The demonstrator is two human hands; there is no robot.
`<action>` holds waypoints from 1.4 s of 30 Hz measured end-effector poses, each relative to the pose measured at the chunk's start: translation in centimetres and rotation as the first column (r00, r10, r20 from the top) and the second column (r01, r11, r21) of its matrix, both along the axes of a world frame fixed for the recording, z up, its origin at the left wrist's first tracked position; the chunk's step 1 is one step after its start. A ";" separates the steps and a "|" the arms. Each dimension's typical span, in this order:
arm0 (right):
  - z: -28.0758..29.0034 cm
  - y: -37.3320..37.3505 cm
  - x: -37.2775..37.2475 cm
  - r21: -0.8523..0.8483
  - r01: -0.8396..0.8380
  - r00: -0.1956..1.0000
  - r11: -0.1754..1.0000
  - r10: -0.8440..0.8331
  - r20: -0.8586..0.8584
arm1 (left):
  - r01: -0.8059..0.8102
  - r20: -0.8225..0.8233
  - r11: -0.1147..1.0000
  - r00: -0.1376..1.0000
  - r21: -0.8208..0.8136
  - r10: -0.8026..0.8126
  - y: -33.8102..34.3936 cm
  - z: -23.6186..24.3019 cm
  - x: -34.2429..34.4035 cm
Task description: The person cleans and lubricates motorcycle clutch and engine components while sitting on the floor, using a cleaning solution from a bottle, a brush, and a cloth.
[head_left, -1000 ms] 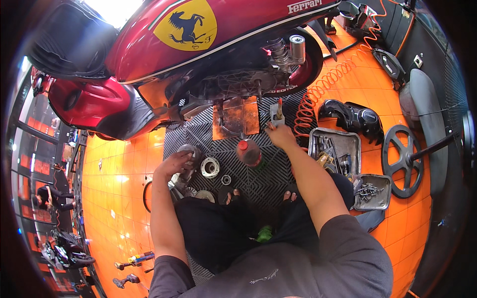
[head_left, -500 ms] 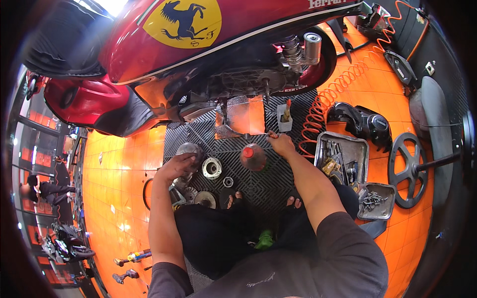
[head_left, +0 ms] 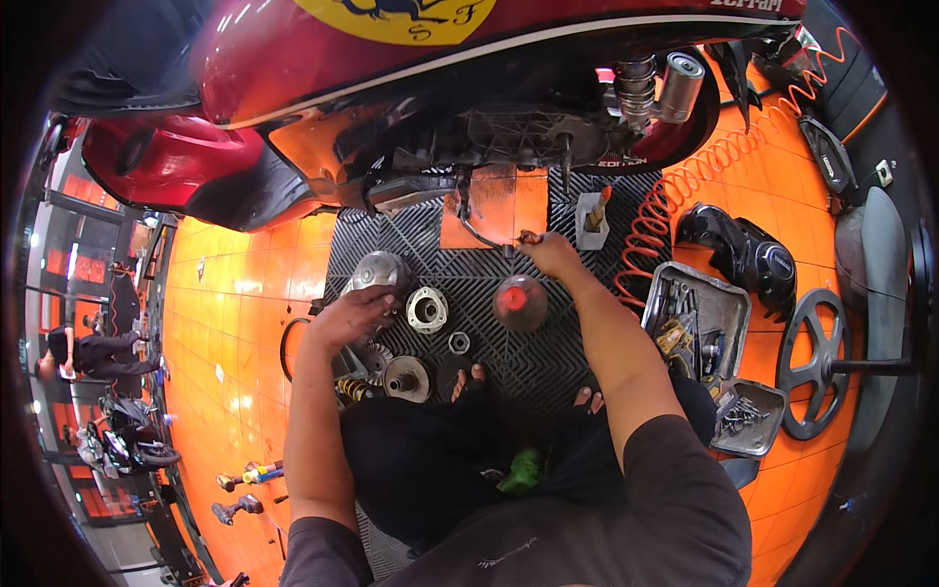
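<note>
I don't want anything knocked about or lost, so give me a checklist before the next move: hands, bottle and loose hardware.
1. Left hand at the domed metal part: ok, its fingers overlap the part's near edge. Whether it grips: cannot tell.
2. Right hand free of objects: cannot tell; its fingertips are dark and small, beside the end of a dark curved tube.
3. Red-capped bottle standing: ok, it looks upright, cap toward the camera.
4. Hex nut put away in a tray: not ok, it lies loose on the black mat.
5. Bolts contained: ok, heaped in the smaller metal tray.
</note>
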State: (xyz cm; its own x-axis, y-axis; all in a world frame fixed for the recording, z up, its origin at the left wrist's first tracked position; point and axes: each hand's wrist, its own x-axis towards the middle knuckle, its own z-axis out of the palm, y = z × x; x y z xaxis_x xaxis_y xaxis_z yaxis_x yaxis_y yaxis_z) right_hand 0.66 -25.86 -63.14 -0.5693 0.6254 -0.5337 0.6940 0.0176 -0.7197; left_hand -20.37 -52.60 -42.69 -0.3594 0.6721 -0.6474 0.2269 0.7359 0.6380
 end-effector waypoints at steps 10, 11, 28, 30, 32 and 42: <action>-1.5 1.5 -4.6 0.364 0.329 0.941 0.871 -0.336 -0.047 | -0.030 -0.046 0.999 0.999 -0.018 0.029 -1.6 1.6 0.5; -4.4 3.0 -4.9 0.400 0.220 0.975 0.890 -0.211 -0.067 | 0.023 -0.082 0.999 0.996 -0.023 -0.025 -1.4 1.7 0.3; -8.7 8.4 -7.1 0.640 0.100 0.978 0.762 0.044 -0.205 | 0.056 -0.113 0.993 0.993 0.106 -0.044 -5.0 0.2 -2.1; -3.2 4.3 -9.0 0.198 0.014 0.999 0.980 -0.006 -0.042 | -0.012 -0.072 0.997 0.997 0.081 0.018 -6.2 0.1 -1.8; -3.8 3.6 -8.6 -0.013 0.096 0.989 0.995 -0.097 -0.115 | -0.003 -0.064 0.997 0.998 0.083 0.008 -5.9 0.6 -1.8; -2.8 2.9 -9.1 0.232 -0.096 0.995 0.968 0.099 0.002 | 0.073 -0.102 0.997 0.992 0.032 -0.069 -5.8 0.9 -2.4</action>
